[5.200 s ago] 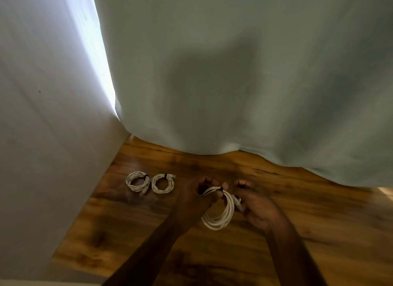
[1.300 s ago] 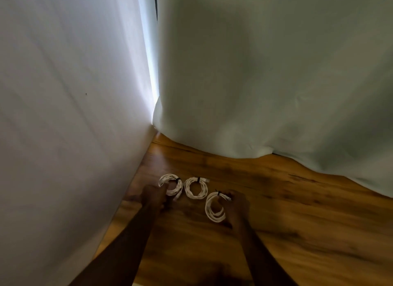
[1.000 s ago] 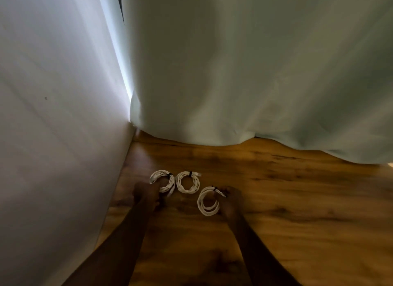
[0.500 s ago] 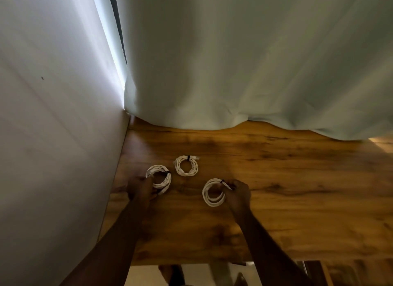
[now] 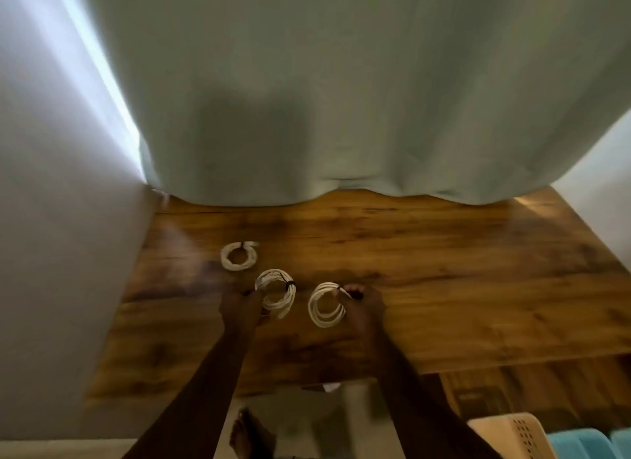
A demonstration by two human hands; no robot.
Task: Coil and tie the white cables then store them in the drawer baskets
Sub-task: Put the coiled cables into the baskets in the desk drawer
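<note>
Wooden tabletop (image 5: pixel 444 270) under a pale curtain (image 5: pixel 341 100) carries three tied white coils: a far coil (image 5: pixel 239 256) lies alone at 11 o'clock, the left hand (image 5: pixel 240 308) has its fingers curled at the rim of the middle coil (image 5: pixel 277 293), and the right hand (image 5: pixel 362 303) pinches the near coil (image 5: pixel 326 305) at its dark tie. They look light, soft and springy, so I judge the tie the best place to hold, since loops may splay if gripped elsewhere. At 5 o'clock below the table edge, a perforated beige basket (image 5: pixel 512 434) and a teal one (image 5: pixel 587 443) show only corners; I cannot tell their contents.
</note>
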